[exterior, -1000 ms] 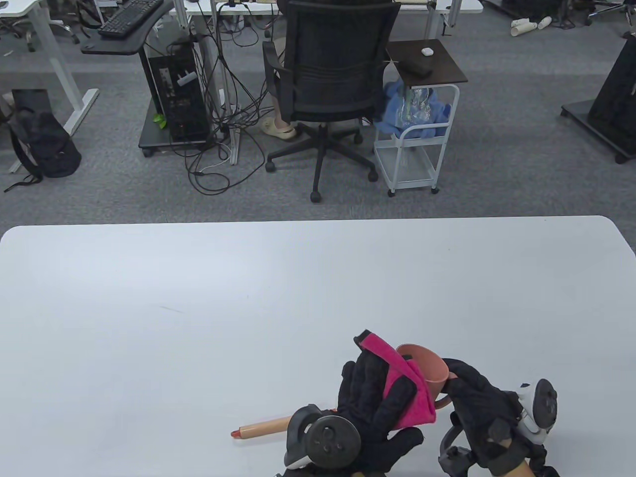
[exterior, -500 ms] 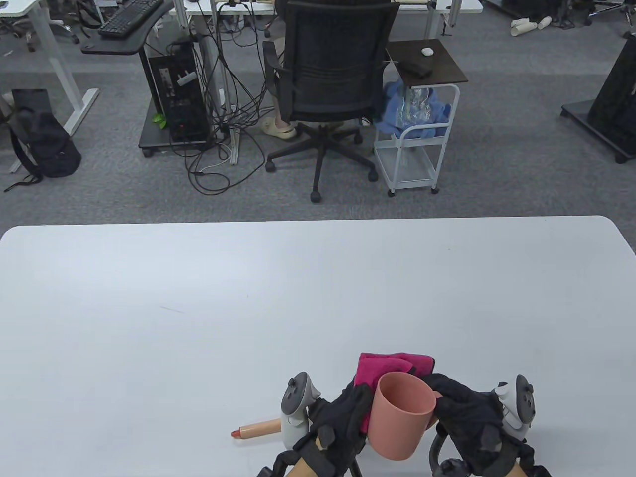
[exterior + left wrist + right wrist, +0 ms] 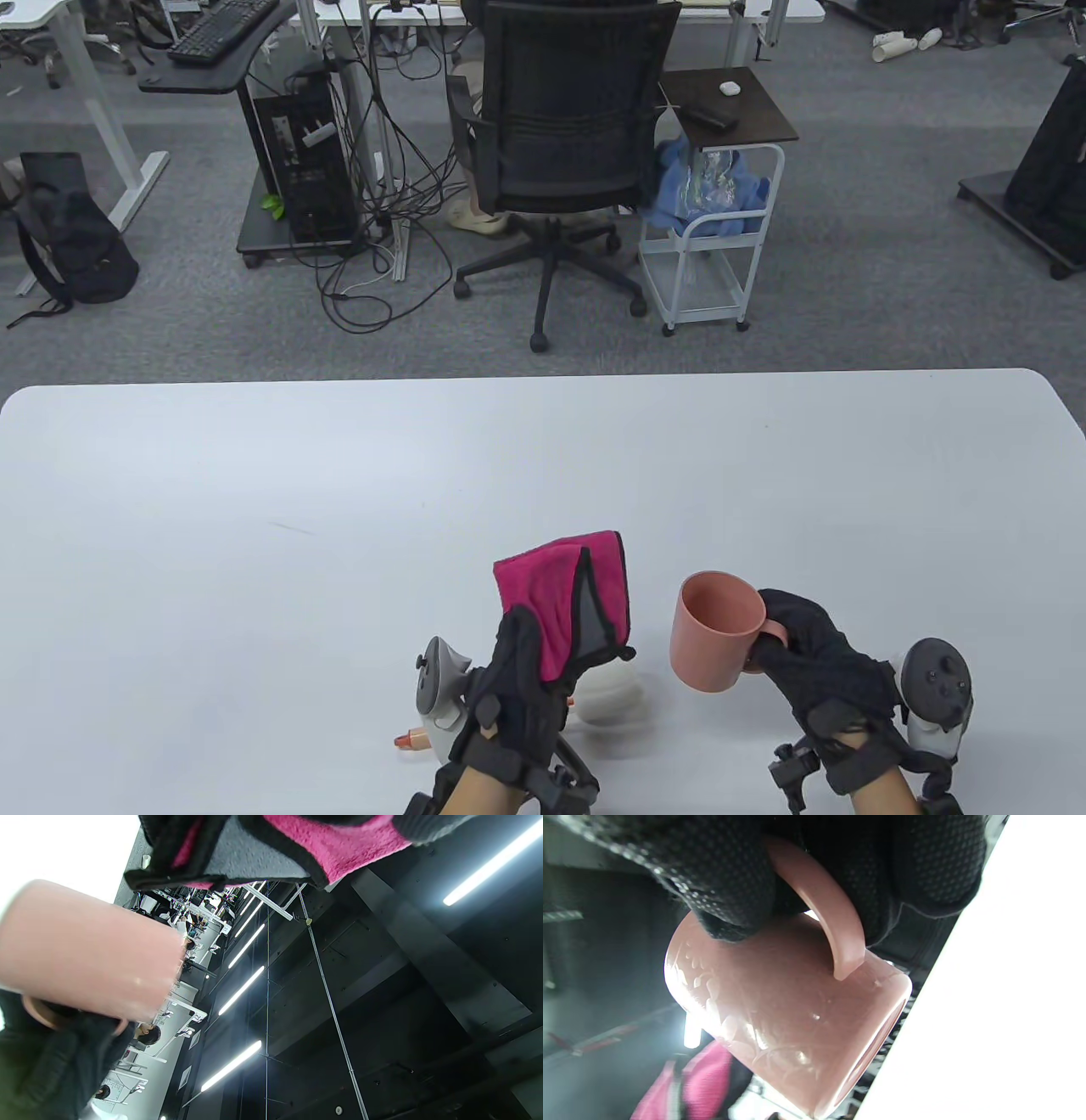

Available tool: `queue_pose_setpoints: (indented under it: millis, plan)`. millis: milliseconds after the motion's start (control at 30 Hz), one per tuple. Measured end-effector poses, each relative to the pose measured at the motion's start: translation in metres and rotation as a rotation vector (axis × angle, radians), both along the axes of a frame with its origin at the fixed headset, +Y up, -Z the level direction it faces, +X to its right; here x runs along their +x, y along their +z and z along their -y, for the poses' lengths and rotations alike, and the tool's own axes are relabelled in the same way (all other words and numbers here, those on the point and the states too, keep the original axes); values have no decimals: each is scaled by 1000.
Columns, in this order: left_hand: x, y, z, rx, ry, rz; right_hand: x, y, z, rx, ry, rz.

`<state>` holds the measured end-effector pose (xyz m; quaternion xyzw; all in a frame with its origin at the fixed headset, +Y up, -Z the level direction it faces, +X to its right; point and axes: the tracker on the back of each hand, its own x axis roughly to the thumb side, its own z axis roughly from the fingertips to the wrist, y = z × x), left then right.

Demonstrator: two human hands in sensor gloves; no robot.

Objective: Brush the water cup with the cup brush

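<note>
My right hand [image 3: 810,658] grips the pink water cup [image 3: 715,630] by its handle and holds it upright above the table. The right wrist view shows my fingers through the handle [image 3: 825,906] of the cup [image 3: 780,1014]. My left hand [image 3: 534,671] holds a pink cloth [image 3: 564,594] with a grey, black-edged underside, raised to the left of the cup and apart from it. The cloth [image 3: 297,844] and cup [image 3: 85,950] show in the left wrist view. The cup brush lies on the table under my left hand: its wooden handle end [image 3: 411,739] and white sponge head [image 3: 607,692] show.
The white table [image 3: 339,509] stretches ahead and to both sides. Beyond its far edge are an office chair [image 3: 564,144], a small white cart [image 3: 713,246] and a computer tower with cables [image 3: 305,161] on the carpet.
My hands have separated. The left hand lifted the cloth off the cup and moved left and forward; the right hand turned the cup upright and moved right. The brush's sponge head is now uncovered.
</note>
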<state>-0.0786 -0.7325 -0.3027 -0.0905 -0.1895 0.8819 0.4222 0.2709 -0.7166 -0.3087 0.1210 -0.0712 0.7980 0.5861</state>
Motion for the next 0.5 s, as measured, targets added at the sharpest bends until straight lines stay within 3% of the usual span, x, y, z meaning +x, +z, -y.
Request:
queue_pose_setpoints:
  millis: [267,500]
  plan:
    - [1,1,-2,0,37,19,4,-16,20,-59,190,90]
    - [-3,0,-2,-6,46,1,-8,-25,37,-153,271,41]
